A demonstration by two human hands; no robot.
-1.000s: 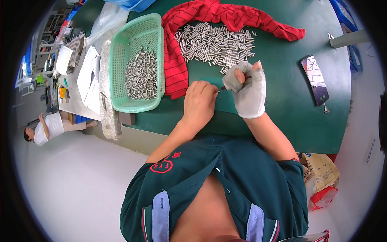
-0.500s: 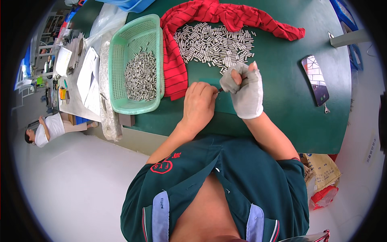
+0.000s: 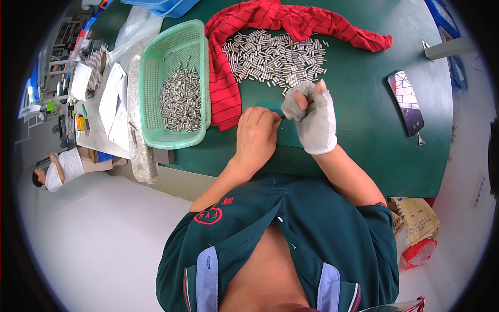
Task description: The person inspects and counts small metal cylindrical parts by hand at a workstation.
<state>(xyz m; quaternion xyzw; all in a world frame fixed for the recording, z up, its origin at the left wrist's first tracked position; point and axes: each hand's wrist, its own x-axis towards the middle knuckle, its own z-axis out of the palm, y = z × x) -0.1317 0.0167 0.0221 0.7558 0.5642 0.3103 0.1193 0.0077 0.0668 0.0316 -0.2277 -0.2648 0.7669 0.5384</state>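
Note:
My bare left hand (image 3: pixel 257 134) is closed, its fingertips pinched beside the right hand's over the table. A white-and-grey glove with bare fingertips covers my right hand (image 3: pixel 315 120), whose fingers are curled in. Between the two hands a short, thin dark piece (image 3: pixel 283 117) shows; what each hand holds of it is mostly hidden by the fingers. Just beyond them a pile of small silver metal pins (image 3: pixel 278 57) is spread on the green table (image 3: pixel 364 93). A red cloth with dark stripes (image 3: pixel 224 88) curves around the pile's left and far sides.
To the left, a light green plastic basket (image 3: pixel 149 112) holds many similar pins. A phone (image 3: pixel 406 101) lies at the right, near a grey metal bracket (image 3: pixel 449 49). White papers (image 3: pixel 113 106) and plastic wrap (image 3: pixel 140 31) are left of the basket. Another person (image 3: pixel 67 164) is far left.

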